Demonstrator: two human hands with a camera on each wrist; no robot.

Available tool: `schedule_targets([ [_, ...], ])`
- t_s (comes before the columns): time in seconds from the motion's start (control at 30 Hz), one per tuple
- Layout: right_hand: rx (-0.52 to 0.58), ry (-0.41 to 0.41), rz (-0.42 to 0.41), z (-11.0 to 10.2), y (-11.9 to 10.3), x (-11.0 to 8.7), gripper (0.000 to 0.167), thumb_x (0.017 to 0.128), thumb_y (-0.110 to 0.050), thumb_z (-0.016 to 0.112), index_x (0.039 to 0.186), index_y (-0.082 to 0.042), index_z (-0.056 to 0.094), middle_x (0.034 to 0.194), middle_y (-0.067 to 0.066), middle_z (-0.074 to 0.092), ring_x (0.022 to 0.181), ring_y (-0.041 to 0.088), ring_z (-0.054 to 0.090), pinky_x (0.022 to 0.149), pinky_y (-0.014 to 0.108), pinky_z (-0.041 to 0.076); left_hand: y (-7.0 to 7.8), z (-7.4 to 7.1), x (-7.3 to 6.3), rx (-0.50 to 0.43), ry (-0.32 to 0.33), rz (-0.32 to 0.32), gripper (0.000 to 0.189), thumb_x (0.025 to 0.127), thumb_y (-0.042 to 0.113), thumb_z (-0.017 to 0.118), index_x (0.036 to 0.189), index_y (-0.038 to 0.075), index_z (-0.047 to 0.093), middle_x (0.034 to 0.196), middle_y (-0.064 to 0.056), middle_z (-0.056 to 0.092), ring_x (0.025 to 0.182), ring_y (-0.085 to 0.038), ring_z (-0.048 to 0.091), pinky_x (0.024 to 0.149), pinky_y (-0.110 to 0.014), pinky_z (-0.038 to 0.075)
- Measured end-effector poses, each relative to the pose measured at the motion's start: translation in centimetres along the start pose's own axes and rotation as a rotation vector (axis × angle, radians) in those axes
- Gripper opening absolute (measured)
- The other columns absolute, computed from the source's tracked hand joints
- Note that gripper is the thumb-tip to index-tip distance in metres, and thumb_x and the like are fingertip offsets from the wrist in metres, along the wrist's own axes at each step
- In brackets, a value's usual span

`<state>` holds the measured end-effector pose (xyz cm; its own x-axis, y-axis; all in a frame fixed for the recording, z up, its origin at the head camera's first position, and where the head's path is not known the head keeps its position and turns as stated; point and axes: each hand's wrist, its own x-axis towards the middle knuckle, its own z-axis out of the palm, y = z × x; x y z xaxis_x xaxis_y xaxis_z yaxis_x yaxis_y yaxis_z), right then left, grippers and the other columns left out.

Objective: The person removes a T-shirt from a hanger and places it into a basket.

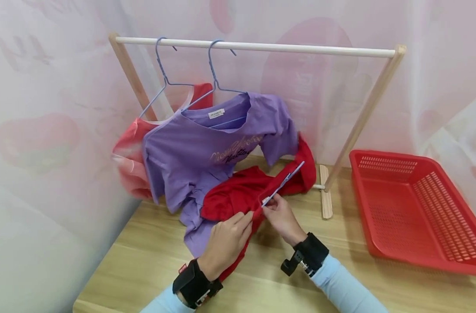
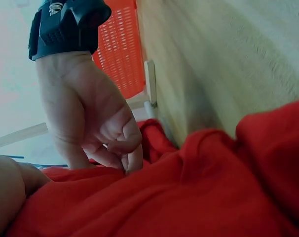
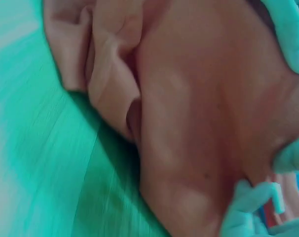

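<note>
A red shirt (image 1: pixel 238 191) lies bunched on the table, its far part against the rack's lower right. A light blue hanger (image 1: pixel 283 183) slants along its neckline, the hook end not clearly visible. My left hand (image 1: pixel 227 241) grips the near side of the shirt; part of that hand (image 2: pixel 9 190) shows at the edge of the left wrist view. With thumb and fingers my right hand (image 1: pixel 283 219) pinches the cloth at the hanger's near end, by a small white label. In the left wrist view, the right hand's curled fingers (image 2: pixel 125 148) press into the red cloth.
A wooden rack with a white rail (image 1: pixel 261 45) stands behind. From it hang a purple T-shirt (image 1: pixel 206 143) and a coral-red top (image 1: pixel 130 152) on blue hangers. To the right sits a red plastic basket (image 1: pixel 394 208). The purple shirt's lower part spreads on the table (image 1: pixel 144 261).
</note>
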<state>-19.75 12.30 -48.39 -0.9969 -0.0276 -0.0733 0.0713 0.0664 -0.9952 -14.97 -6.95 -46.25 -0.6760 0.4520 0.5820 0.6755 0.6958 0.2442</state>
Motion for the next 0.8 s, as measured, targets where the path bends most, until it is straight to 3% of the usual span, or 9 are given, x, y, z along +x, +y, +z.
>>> schedule_targets([
  [0.13,-0.152,-0.090,0.041,-1.8,-0.5,-0.6,0.044,0.103,-0.014,0.060,0.142,0.006,0.053,0.112,0.014,0.065,0.094,0.015,0.064,0.077,0.024,0.050,-0.3,0.8,0.0,-0.038,-0.048,-0.035,0.025,0.097,0.010,0.074,0.122,0.008,0.076,0.077,0.006,0.058,0.059,-0.005,0.054,0.054,-0.019,0.044],
  [0.27,-0.298,-0.074,0.005,-3.1,-1.8,-0.9,0.053,0.103,-0.023,0.062,0.148,0.002,0.051,0.110,0.015,0.066,0.096,0.023,0.068,0.076,0.027,0.051,-0.4,1.6,0.1,-0.039,-0.068,-0.052,0.025,0.098,0.011,0.073,0.124,0.008,0.075,0.079,0.005,0.060,0.062,-0.008,0.059,0.055,-0.021,0.048],
  [0.4,-0.243,0.001,-0.049,-3.1,-2.9,-0.7,0.045,0.106,-0.019,0.055,0.147,-0.001,0.051,0.107,0.022,0.065,0.088,0.026,0.067,0.066,0.025,0.050,-0.1,2.2,0.3,-0.018,-0.059,-0.059,0.024,0.100,0.013,0.072,0.123,0.010,0.074,0.082,0.004,0.064,0.065,-0.012,0.066,0.057,-0.027,0.055],
  [0.5,-0.121,0.027,-0.031,-2.6,-3.4,-0.5,0.041,0.107,-0.016,0.051,0.145,-0.002,0.049,0.107,0.022,0.066,0.085,0.025,0.067,0.061,0.024,0.051,0.3,2.4,0.5,-0.018,-0.061,-0.075,0.024,0.101,0.015,0.072,0.123,0.010,0.074,0.085,0.003,0.067,0.066,-0.012,0.069,0.058,-0.028,0.058],
  [0.6,-0.084,0.057,-0.014,-2.1,-3.8,-0.3,0.042,0.107,-0.017,0.054,0.145,-0.001,0.047,0.103,0.019,0.070,0.079,0.019,0.065,0.059,0.023,0.050,0.8,2.6,1.0,-0.002,-0.059,-0.065,0.022,0.100,0.016,0.072,0.121,0.009,0.074,0.085,0.001,0.069,0.067,-0.013,0.071,0.059,-0.029,0.060],
  [0.7,-0.182,0.081,-0.048,-1.5,-4.0,0.1,0.043,0.107,-0.017,0.055,0.145,0.002,0.045,0.095,0.015,0.074,0.068,0.011,0.060,0.055,0.023,0.046,1.3,2.8,1.4,0.044,-0.045,-0.046,0.017,0.100,0.015,0.072,0.115,0.008,0.074,0.082,-0.001,0.070,0.067,-0.017,0.073,0.057,-0.032,0.060],
  [0.8,-0.336,0.126,-0.110,-0.9,-4.4,0.6,0.031,0.107,-0.015,0.051,0.131,0.004,0.054,0.083,0.012,0.074,0.061,0.012,0.056,0.053,0.024,0.041,1.7,3.1,1.6,0.098,-0.031,-0.040,0.014,0.099,0.014,0.072,0.111,0.007,0.074,0.080,-0.002,0.069,0.065,-0.020,0.073,0.055,-0.034,0.060],
])
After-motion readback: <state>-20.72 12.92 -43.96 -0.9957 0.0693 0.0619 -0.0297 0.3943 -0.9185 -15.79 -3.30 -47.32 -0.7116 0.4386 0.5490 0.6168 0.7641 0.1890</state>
